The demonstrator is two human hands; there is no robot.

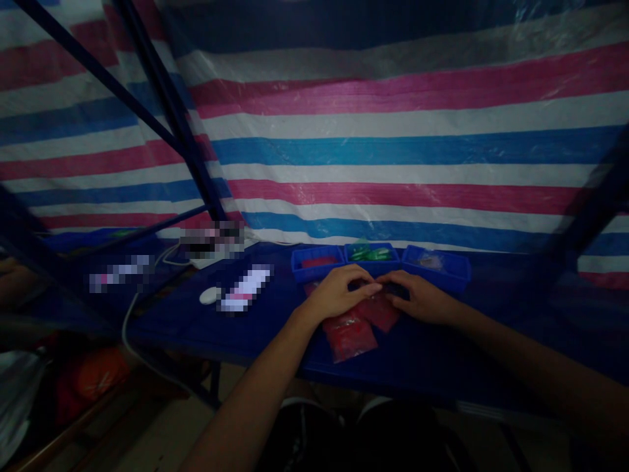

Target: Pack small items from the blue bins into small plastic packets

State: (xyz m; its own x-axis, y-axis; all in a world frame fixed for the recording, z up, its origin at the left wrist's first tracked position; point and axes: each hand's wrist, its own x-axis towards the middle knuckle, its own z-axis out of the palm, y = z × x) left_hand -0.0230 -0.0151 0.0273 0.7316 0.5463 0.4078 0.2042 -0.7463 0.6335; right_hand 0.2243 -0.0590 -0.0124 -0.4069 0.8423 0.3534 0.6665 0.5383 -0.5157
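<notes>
My left hand [341, 290] and my right hand [422, 296] meet over the blue table, fingers curled toward each other. Between them is a red plastic packet [381, 313], its upper edge at my fingertips; the fingers look closed on it, though dim light hides the exact grip. Another clear packet with red contents [350, 337] lies flat below my left hand, near the front edge. More red plastic shows partly behind my left hand. Just beyond my hands stand a blue bin with red pieces [318, 270], one with green packets [372, 265] and one with clear plastic [455, 270].
A white round object [210, 295] and a blurred-out phone-like object [246, 288] lie to the left. A white cable [128, 321] hangs over the table edge. Blue metal posts [191, 157] and a striped plastic sheet [393, 151] bound the table. Someone's arm [17, 282] shows at far left.
</notes>
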